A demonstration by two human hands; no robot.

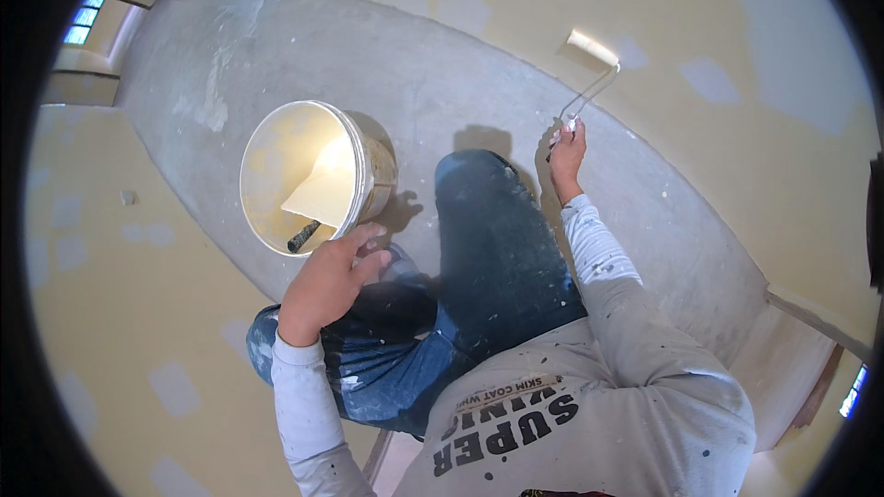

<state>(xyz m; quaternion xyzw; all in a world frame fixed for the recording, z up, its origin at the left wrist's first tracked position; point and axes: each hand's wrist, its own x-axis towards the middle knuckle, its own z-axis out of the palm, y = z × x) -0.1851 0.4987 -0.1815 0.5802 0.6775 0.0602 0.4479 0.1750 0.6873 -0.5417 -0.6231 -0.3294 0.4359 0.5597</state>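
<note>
A paint roller (593,47) with a white cylindrical sleeve and bent wire frame reaches past the right edge of the grey, paint-marked concrete floor (414,74), its sleeve in front of the pale yellow, white-patched wall (677,32); whether they touch I cannot tell. The right hand (568,161) has its fingers clamped around the roller's grip, just beside that edge. A round, whitish plastic bucket (376,170), smeared with paint, stands nearer the floor's left edge, a black, speckled handle (304,236) sloping inside it. By its near rim is the left hand (327,285), thumb and fingers apart; contact is unclear. Blue, paint-spotted jeans (488,230) cover bent legs below a light grey, long-sleeved shirt (645,423).
</note>
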